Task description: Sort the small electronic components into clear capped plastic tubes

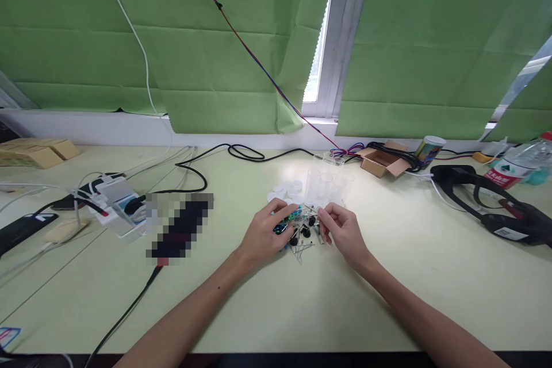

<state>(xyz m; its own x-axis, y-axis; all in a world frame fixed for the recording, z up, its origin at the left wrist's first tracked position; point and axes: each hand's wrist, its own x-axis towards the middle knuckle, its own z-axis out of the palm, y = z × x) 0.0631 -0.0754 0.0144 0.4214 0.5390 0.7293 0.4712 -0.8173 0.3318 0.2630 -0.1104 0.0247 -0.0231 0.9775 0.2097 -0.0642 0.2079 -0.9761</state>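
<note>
A heap of small parts [305,231] lies on the table: black round pieces, thin metal pins or leads, and blue and green bits. My left hand [266,231] rests at the heap's left side, thumb and forefinger apart around the blue and green bits. On the right side of the heap, my right hand [344,233] has its thumb and fingers pinched together; whatever is between them is too small to name. Just behind the heap are white round caps [285,188] and clear plastic tubs [324,184].
A small open cardboard box [377,164] and a printed canister [429,151] stand at the back right. Far right are a black headset [509,218] and a plastic bottle [513,167]. Cables, a white power strip [118,207] and a blurred dark object [181,227] occupy the left.
</note>
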